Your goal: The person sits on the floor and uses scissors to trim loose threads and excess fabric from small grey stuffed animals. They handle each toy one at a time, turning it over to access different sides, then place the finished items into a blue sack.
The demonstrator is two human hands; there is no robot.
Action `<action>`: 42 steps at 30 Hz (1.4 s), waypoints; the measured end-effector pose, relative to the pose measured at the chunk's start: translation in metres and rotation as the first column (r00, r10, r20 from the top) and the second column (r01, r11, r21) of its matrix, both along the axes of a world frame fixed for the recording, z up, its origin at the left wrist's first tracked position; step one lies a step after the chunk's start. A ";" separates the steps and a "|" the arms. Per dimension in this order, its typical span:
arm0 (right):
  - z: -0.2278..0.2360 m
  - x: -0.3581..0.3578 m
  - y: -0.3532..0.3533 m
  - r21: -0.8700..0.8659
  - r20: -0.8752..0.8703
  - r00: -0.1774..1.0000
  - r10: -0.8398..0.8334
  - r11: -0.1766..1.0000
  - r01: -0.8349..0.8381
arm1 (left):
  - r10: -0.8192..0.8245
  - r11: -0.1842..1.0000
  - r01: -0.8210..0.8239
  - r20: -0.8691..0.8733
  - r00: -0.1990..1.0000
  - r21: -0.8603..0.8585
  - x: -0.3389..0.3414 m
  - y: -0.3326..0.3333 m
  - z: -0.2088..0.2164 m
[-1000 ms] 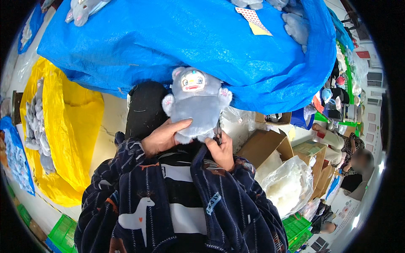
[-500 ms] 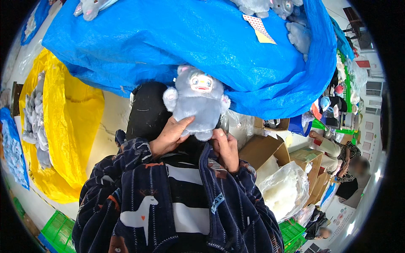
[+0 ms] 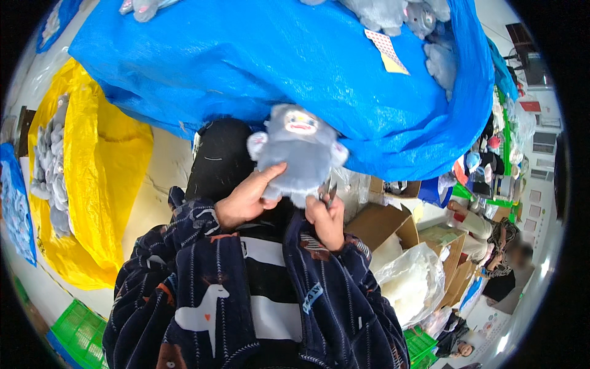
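A grey plush toy (image 3: 299,155), with a light face patch, round ears and pale paws, lies in front of me against the blue sheet. My left hand (image 3: 246,195) is closed on its lower left edge, thumb on top of the fur. Beside the toy's lower right foot, my right hand (image 3: 327,220) is closed around a small pair of scissors (image 3: 330,192). Their metal blades stick up from the fingers, close to the toy's lower edge. The scissors' handles are hidden in the hand.
A big blue sack (image 3: 246,55) spreads across the far side, with more grey plush toys (image 3: 375,13) on it. At left stands a yellow sack (image 3: 92,184) of grey pieces. Cardboard boxes (image 3: 382,222) and a clear bag of white stuffing (image 3: 410,280) sit at right. Other people are farther right.
The plush toy has shifted slightly right, and its upper part now tips away. My right hand has turned, bringing the scissor blades into sight. My left hand keeps its hold.
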State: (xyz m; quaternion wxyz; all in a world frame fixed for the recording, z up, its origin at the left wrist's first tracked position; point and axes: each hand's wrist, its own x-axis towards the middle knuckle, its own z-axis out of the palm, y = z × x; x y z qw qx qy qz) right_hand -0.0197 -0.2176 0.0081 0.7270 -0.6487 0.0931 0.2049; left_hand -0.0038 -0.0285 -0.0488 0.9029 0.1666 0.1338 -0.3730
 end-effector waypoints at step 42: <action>0.078 0.322 0.100 -0.486 0.846 0.479 0.233 0.706 0.515 | -0.008 0.363 -0.737 0.793 0.609 0.570 0.026 0.089 0.101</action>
